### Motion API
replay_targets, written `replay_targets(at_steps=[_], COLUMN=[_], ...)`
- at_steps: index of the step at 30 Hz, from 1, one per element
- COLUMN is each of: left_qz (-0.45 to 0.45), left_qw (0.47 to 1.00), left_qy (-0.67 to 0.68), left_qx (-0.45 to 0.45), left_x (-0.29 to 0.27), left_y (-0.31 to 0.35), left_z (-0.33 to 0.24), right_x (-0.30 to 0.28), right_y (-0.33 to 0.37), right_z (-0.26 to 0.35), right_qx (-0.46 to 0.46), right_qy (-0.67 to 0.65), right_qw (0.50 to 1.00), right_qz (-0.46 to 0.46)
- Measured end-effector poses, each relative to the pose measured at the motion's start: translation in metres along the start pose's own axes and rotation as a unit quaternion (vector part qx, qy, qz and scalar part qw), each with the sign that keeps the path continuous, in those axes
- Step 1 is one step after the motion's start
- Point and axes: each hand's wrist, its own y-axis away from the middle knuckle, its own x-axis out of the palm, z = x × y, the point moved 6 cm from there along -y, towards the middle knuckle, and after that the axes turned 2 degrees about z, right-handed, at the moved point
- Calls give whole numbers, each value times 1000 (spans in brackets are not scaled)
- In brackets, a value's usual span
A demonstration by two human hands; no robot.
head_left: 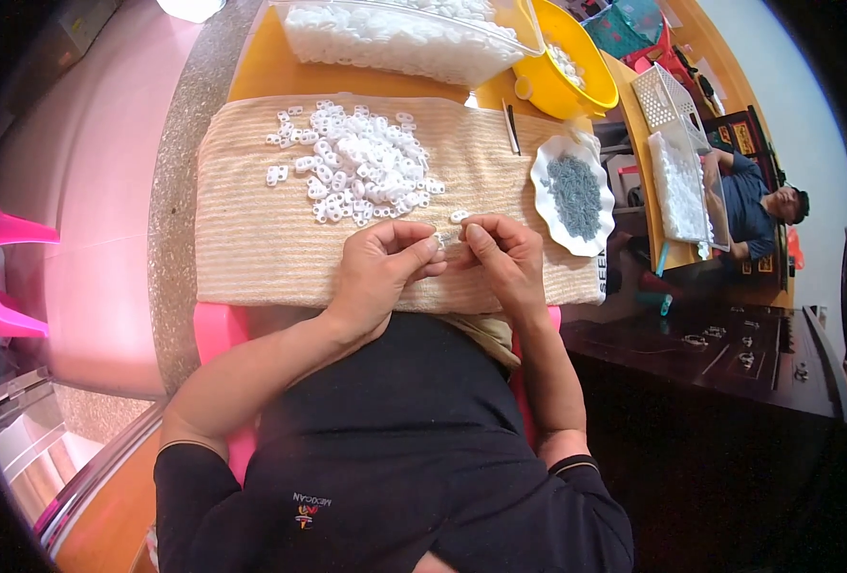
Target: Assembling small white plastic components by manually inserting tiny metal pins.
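Your black short-sleeved shirt fills the near edge, and both forearms reach from it over a cream striped towel, held low and close in, which likely steadies your hands where they meet. Your left hand has thumb and forefinger pinching what looks like a small white plastic piece, probably gripped by its edge so that one side faces the other hand. Your right hand is just beside it, thumb and index finger drawn together; whether they pinch anything, I cannot tell.

One loose white holed plastic piece lies on the towel just beyond your fingertips. Farther out, a heap of flat white holed pieces spreads toward your left, while a white scalloped dish of tiny grey parts stands to your right; that split seems to give each hand its own supply. Soft cloth beneath the heap probably stops pieces sliding. Past the towel, a clear plastic bin and a round yellow bowl appear set clear of your elbows.
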Motion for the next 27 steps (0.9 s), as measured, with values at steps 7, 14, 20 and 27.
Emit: replay_targets(at_steps=[7, 14, 20, 27], left_qz=[1, -1, 4, 7], left_qw=[1000, 1000, 1000, 1000], left_qy=[-5, -7, -3, 4], left_qx=[-13, -21, -24, -22], left_x=[-1, -1, -1, 0], left_y=[-1, -1, -1, -1], left_z=[2, 1, 0, -1], right_x=[5, 11, 10, 11], right_y=[-11, -18, -20, -14], right_z=[25, 30, 28, 31], right_qx=[-230, -176, -178, -198], right_qy=[442, 542, 545, 525], right_qw=[867, 822, 819, 827], right_qz=[-26, -5, 27, 41])
